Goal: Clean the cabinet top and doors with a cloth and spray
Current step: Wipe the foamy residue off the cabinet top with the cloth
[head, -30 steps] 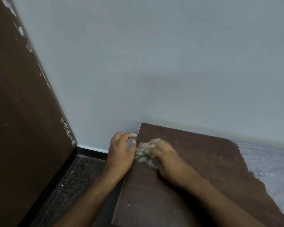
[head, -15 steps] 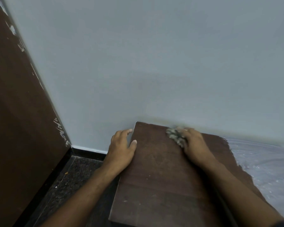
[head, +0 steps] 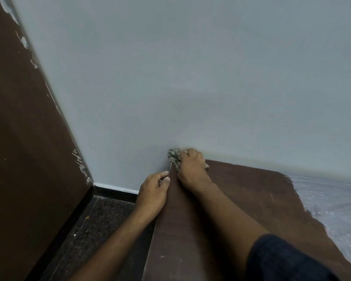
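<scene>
The dark brown cabinet top (head: 241,199) runs from the bottom centre to the wall. My right hand (head: 190,169) presses a crumpled grey patterned cloth (head: 174,157) onto the top's far left corner, right against the wall. The cloth sticks out from under the fingers on the left. My left hand (head: 153,192) grips the cabinet's left edge, thumb on top and fingers curled over the side. No spray bottle is in view.
A pale grey wall (head: 190,78) stands directly behind the cabinet. A tall dark brown panel (head: 18,138) with chipped white edges stands at the left. Dark speckled floor (head: 93,226) lies below, beside the cabinet. Wrinkled clear plastic sheeting (head: 332,203) covers the top's right part.
My right hand has slid the cloth from the middle of the back edge leftward into the far left corner. My left hand has stayed on the left edge.
</scene>
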Demonstrator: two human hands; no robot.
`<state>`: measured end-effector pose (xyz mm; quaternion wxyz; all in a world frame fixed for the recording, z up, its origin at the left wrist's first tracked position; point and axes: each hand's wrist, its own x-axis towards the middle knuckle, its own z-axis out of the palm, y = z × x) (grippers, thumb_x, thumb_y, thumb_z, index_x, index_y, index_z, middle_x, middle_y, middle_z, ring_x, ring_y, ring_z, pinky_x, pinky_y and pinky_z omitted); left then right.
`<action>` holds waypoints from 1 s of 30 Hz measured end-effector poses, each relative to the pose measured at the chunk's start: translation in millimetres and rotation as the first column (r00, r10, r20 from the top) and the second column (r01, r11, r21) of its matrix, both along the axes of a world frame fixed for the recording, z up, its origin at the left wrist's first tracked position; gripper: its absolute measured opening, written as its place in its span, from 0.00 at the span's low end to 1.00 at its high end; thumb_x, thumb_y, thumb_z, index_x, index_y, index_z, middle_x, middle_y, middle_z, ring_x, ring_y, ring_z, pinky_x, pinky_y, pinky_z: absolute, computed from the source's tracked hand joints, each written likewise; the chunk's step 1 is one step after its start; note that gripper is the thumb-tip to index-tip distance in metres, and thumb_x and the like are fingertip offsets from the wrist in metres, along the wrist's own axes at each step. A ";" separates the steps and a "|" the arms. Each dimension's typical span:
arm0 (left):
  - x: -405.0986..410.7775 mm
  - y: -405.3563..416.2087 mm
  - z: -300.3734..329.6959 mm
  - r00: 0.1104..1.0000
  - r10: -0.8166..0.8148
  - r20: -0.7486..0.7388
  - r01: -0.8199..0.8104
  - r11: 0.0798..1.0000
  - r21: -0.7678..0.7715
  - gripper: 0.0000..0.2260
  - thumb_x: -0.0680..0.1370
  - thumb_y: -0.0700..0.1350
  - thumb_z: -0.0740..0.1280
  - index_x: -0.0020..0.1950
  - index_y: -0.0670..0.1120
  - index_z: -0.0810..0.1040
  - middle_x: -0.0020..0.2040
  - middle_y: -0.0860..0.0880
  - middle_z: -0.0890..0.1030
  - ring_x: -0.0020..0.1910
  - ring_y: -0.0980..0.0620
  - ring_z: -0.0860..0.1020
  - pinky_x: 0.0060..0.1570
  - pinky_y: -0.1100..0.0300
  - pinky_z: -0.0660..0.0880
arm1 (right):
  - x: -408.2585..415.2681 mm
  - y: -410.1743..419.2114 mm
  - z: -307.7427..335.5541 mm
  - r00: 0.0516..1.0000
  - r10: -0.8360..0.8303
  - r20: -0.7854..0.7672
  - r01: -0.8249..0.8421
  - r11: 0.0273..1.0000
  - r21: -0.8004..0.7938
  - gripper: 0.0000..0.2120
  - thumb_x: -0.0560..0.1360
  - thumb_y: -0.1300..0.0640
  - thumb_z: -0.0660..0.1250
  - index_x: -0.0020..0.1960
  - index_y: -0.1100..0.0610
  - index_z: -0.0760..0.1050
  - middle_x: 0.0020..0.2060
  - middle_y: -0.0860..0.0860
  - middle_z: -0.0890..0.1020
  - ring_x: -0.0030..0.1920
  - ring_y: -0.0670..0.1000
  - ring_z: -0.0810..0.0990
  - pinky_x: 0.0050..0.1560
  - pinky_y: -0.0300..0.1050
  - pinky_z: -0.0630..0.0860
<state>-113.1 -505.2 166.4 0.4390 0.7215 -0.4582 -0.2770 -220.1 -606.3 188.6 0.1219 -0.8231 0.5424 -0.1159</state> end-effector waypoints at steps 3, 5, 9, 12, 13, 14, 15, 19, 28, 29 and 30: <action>7.5 1.5 0.1 0.999 0.020 0.042 -0.019 1.000 -0.024 0.14 0.82 0.44 0.65 0.67 0.47 0.80 0.65 0.50 0.81 0.62 0.53 0.78 0.66 0.56 0.73 | 18.2 -0.2 1.0 0.998 0.056 0.014 -0.056 0.998 -0.005 0.24 0.79 0.57 0.61 0.74 0.57 0.66 0.71 0.60 0.67 0.69 0.63 0.64 0.72 0.56 0.61; 8.4 0.7 2.6 0.997 0.034 0.071 -0.031 0.999 -0.040 0.14 0.81 0.44 0.65 0.66 0.48 0.80 0.64 0.50 0.81 0.59 0.54 0.79 0.62 0.60 0.73 | 13.2 -1.0 -1.0 0.994 0.104 0.044 -0.103 0.994 -0.023 0.24 0.80 0.57 0.60 0.75 0.57 0.66 0.71 0.59 0.68 0.69 0.63 0.64 0.72 0.56 0.61; 3.1 -1.8 12.1 0.989 -0.014 0.144 0.024 0.998 -0.065 0.15 0.80 0.41 0.66 0.67 0.48 0.79 0.59 0.54 0.77 0.48 0.66 0.75 0.47 0.78 0.67 | -19.6 -3.6 -5.2 0.981 0.175 0.084 -0.173 0.984 -0.031 0.23 0.82 0.57 0.59 0.77 0.54 0.64 0.70 0.58 0.71 0.70 0.60 0.64 0.74 0.52 0.60; -1.2 -2.7 17.9 0.982 -0.042 0.184 0.060 0.994 -0.095 0.16 0.80 0.40 0.66 0.67 0.48 0.78 0.59 0.53 0.76 0.51 0.59 0.76 0.56 0.68 0.71 | -52.8 -4.9 -5.4 0.988 0.108 0.113 -0.104 0.994 -0.039 0.23 0.82 0.55 0.61 0.76 0.53 0.66 0.68 0.58 0.72 0.69 0.60 0.66 0.74 0.51 0.61; -2.5 -2.5 18.3 0.979 -0.048 0.198 0.071 0.991 -0.111 0.15 0.80 0.40 0.66 0.67 0.48 0.79 0.60 0.53 0.76 0.54 0.57 0.76 0.60 0.63 0.73 | -67.5 -6.3 -7.0 0.991 0.084 0.109 -0.080 0.996 -0.041 0.23 0.82 0.55 0.61 0.76 0.53 0.67 0.68 0.58 0.72 0.69 0.60 0.67 0.74 0.51 0.62; -5.0 -1.3 18.3 0.973 -0.063 0.223 0.092 0.988 -0.123 0.15 0.80 0.40 0.66 0.66 0.49 0.79 0.59 0.53 0.75 0.57 0.55 0.76 0.63 0.59 0.74 | -85.2 -7.5 -8.9 0.994 0.059 0.097 -0.055 0.998 -0.044 0.23 0.82 0.54 0.61 0.76 0.52 0.67 0.68 0.58 0.72 0.69 0.60 0.67 0.75 0.52 0.62; -8.0 -0.5 18.3 0.962 -0.091 0.257 0.127 0.983 -0.129 0.15 0.80 0.40 0.66 0.66 0.49 0.79 0.59 0.54 0.75 0.59 0.55 0.75 0.64 0.57 0.73 | -105.0 -10.5 -11.7 0.996 0.027 0.086 -0.022 0.998 -0.051 0.23 0.81 0.54 0.61 0.76 0.51 0.68 0.69 0.58 0.72 0.69 0.60 0.68 0.75 0.53 0.63; -29.2 -1.1 23.8 0.894 -0.237 0.379 0.299 0.948 -0.112 0.13 0.81 0.42 0.65 0.65 0.50 0.79 0.58 0.56 0.75 0.60 0.57 0.74 0.65 0.60 0.72 | -184.0 -20.9 -13.9 0.988 -0.149 0.051 0.152 0.986 -0.073 0.21 0.81 0.55 0.62 0.74 0.54 0.70 0.68 0.60 0.74 0.68 0.61 0.70 0.73 0.54 0.65; -64.1 -4.7 39.6 0.914 -0.193 0.356 0.295 0.920 -0.258 0.21 0.83 0.55 0.53 0.62 0.48 0.81 0.56 0.51 0.79 0.58 0.52 0.76 0.64 0.55 0.73 | -102.7 66.2 -10.6 0.964 0.151 0.218 -0.140 0.988 -0.067 0.14 0.81 0.56 0.59 0.63 0.53 0.78 0.59 0.53 0.80 0.60 0.53 0.75 0.67 0.53 0.72; -65.9 -5.2 40.6 0.918 -0.206 0.340 0.301 0.918 -0.257 0.24 0.82 0.58 0.50 0.61 0.48 0.81 0.56 0.52 0.79 0.58 0.52 0.77 0.63 0.55 0.73 | -90.4 82.2 -11.9 0.949 0.219 0.226 -0.209 0.976 -0.064 0.16 0.80 0.56 0.59 0.65 0.56 0.77 0.61 0.56 0.78 0.63 0.55 0.73 0.70 0.54 0.70; -66.9 -6.5 40.3 0.915 -0.226 0.334 0.314 0.918 -0.241 0.26 0.82 0.60 0.49 0.61 0.48 0.81 0.55 0.52 0.79 0.57 0.53 0.77 0.62 0.55 0.73 | -85.7 91.9 -12.9 0.941 0.248 0.231 -0.245 0.969 -0.045 0.18 0.80 0.56 0.60 0.68 0.59 0.74 0.65 0.58 0.75 0.67 0.57 0.70 0.74 0.55 0.65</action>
